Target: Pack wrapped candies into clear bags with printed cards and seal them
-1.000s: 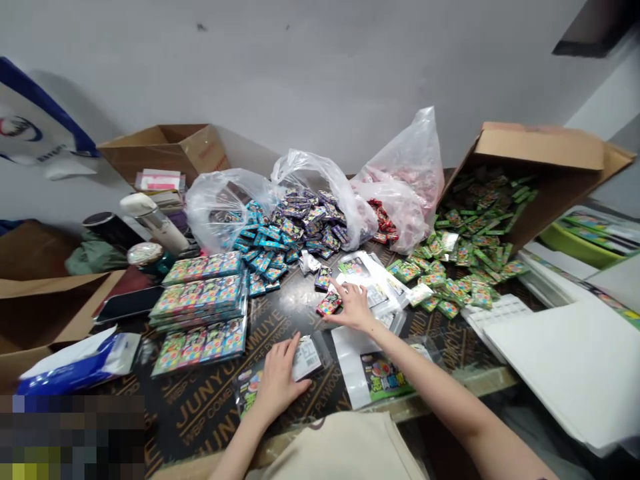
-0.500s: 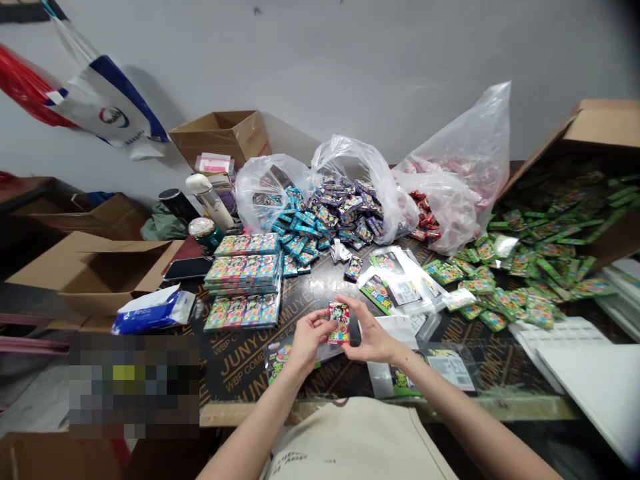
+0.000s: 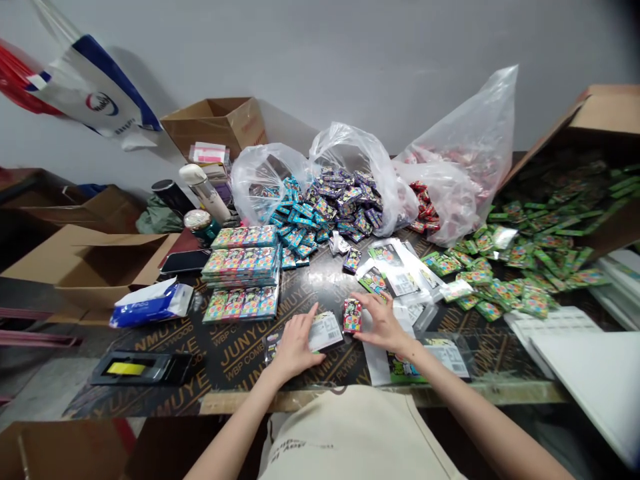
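Grip-wise, right hand (image 3: 383, 325) pinched a red packet (image 3: 352, 315) on the tabletop (image 3: 220, 350), left hand (image 3: 295, 345) spread flat on a clear sleeve (image 3: 326, 330).

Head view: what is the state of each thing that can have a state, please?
left hand, open, flat on the clear sleeve
right hand, pinching the red packet
blue-packet bag, open, spilling
purple-packet bag, open, spilling
big carton, tipped on its side, green packets spilled out
back carton, open, upright
tissue pack, open
flask, capped, leaning
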`<control>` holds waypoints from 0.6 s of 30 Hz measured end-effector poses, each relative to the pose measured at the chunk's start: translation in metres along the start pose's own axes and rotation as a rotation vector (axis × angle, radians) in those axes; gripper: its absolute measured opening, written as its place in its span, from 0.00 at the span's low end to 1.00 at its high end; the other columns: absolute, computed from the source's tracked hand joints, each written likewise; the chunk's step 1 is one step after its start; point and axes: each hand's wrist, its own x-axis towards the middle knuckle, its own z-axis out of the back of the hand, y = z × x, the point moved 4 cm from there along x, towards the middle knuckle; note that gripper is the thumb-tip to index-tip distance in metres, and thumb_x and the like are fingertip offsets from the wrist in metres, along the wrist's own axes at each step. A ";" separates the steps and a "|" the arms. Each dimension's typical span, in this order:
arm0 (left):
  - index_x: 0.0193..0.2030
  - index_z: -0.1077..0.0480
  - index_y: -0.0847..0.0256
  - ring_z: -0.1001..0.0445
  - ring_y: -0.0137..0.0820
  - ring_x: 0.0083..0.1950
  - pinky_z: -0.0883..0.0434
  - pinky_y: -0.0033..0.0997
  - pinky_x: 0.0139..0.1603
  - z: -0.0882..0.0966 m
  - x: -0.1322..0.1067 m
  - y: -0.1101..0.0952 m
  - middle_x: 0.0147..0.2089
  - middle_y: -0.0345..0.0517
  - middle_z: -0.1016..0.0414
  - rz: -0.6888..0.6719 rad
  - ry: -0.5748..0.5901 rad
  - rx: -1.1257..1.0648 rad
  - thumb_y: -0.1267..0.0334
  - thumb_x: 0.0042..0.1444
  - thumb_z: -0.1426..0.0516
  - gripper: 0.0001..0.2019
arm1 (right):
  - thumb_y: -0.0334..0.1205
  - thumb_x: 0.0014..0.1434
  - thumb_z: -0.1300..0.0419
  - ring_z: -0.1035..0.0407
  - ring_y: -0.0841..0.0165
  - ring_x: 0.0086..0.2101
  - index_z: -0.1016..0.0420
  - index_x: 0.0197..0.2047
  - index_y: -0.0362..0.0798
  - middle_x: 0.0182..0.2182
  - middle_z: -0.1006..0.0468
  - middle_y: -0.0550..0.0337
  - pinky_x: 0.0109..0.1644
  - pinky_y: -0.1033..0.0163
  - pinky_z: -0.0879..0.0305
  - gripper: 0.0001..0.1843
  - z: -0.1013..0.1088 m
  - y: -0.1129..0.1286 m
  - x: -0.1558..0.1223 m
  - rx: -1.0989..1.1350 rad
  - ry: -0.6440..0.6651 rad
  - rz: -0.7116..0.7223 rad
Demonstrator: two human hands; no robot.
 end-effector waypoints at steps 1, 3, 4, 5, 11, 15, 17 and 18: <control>0.66 0.62 0.54 0.38 0.42 0.51 0.40 0.44 0.53 0.002 0.000 -0.002 0.52 0.49 0.37 -0.016 -0.014 -0.032 0.63 0.35 0.36 0.52 | 0.49 0.42 0.35 0.41 0.55 0.52 0.51 0.61 0.51 0.51 0.33 0.51 0.59 0.46 0.62 0.46 0.000 0.001 -0.001 0.035 0.020 -0.004; 0.66 0.63 0.54 0.39 0.42 0.53 0.41 0.44 0.54 0.008 0.001 -0.006 0.53 0.50 0.39 -0.039 -0.021 -0.094 0.64 0.36 0.37 0.52 | 0.51 0.40 0.34 0.41 0.56 0.53 0.55 0.63 0.51 0.51 0.33 0.50 0.60 0.46 0.63 0.51 0.000 0.004 -0.002 0.127 0.064 0.001; 0.66 0.63 0.55 0.39 0.41 0.53 0.41 0.44 0.55 0.010 0.002 -0.009 0.54 0.50 0.39 -0.049 -0.014 -0.118 0.64 0.37 0.37 0.51 | 0.52 0.40 0.34 0.42 0.56 0.54 0.57 0.63 0.51 0.52 0.33 0.50 0.60 0.46 0.63 0.53 0.000 0.005 -0.002 0.172 0.090 0.014; 0.66 0.63 0.55 0.39 0.41 0.54 0.41 0.44 0.55 0.012 0.002 -0.011 0.55 0.50 0.40 -0.058 -0.003 -0.138 0.64 0.37 0.38 0.51 | 0.53 0.40 0.34 0.42 0.56 0.54 0.59 0.64 0.51 0.53 0.34 0.50 0.60 0.46 0.64 0.54 0.000 0.006 -0.001 0.208 0.117 0.032; 0.65 0.62 0.54 0.37 0.40 0.54 0.40 0.44 0.55 0.016 0.007 -0.015 0.53 0.48 0.38 -0.009 -0.052 -0.210 0.64 0.38 0.38 0.49 | 0.55 0.40 0.34 0.47 0.55 0.57 0.62 0.64 0.52 0.57 0.39 0.47 0.60 0.46 0.61 0.56 0.005 0.008 -0.002 0.246 -0.052 -0.045; 0.65 0.61 0.54 0.36 0.39 0.53 0.39 0.42 0.55 0.012 0.014 -0.014 0.52 0.46 0.37 0.008 -0.097 -0.182 0.62 0.40 0.39 0.47 | 0.51 0.58 0.49 0.40 0.61 0.53 0.61 0.65 0.54 0.55 0.35 0.51 0.62 0.46 0.66 0.36 0.003 0.024 -0.007 0.272 0.022 0.012; 0.65 0.61 0.55 0.36 0.40 0.53 0.39 0.42 0.54 0.009 0.017 -0.012 0.52 0.46 0.36 -0.003 -0.101 -0.147 0.61 0.41 0.39 0.47 | 0.51 0.60 0.52 0.43 0.62 0.55 0.59 0.64 0.55 0.56 0.36 0.53 0.62 0.47 0.66 0.32 0.012 0.013 -0.004 0.221 0.013 0.020; 0.65 0.61 0.55 0.36 0.40 0.53 0.39 0.43 0.55 0.007 0.018 -0.011 0.52 0.47 0.36 -0.011 -0.096 -0.128 0.60 0.41 0.39 0.47 | 0.50 0.60 0.52 0.45 0.62 0.57 0.57 0.64 0.55 0.56 0.37 0.53 0.62 0.48 0.64 0.31 0.024 -0.001 -0.002 0.163 -0.069 -0.031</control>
